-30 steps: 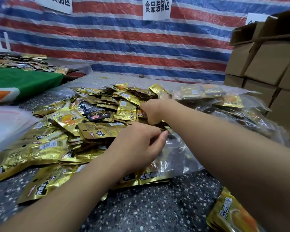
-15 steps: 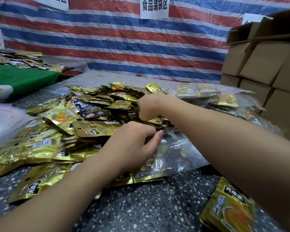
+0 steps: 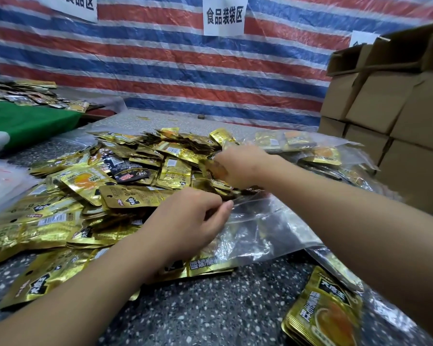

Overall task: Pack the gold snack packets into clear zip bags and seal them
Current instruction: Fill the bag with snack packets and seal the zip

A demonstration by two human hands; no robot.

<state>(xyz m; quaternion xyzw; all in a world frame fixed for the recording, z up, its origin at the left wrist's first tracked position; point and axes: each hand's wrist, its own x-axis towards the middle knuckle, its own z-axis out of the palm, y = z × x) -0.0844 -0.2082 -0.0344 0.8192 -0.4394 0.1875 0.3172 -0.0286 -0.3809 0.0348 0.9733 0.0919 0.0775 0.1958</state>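
We see a speckled table (image 3: 210, 308) carrying a wide heap of gold packets (image 3: 90, 196) with a clear bag (image 3: 260, 233) lying at its near right edge. Our left hand (image 3: 188, 221) pinches the bag's mouth, while our right hand (image 3: 238, 168) curls around a few packets from the heap just above that opening.

Single head-worn wide-angle view, looks forward and down across speckled table (image 3: 210, 318). Close range: forearms enter from 5 and 7 o'clock. Striped tarp wall (image 3: 185, 71) at 12 o'clock, cardboard boxes (image 3: 385, 101) at 2 o'clock.
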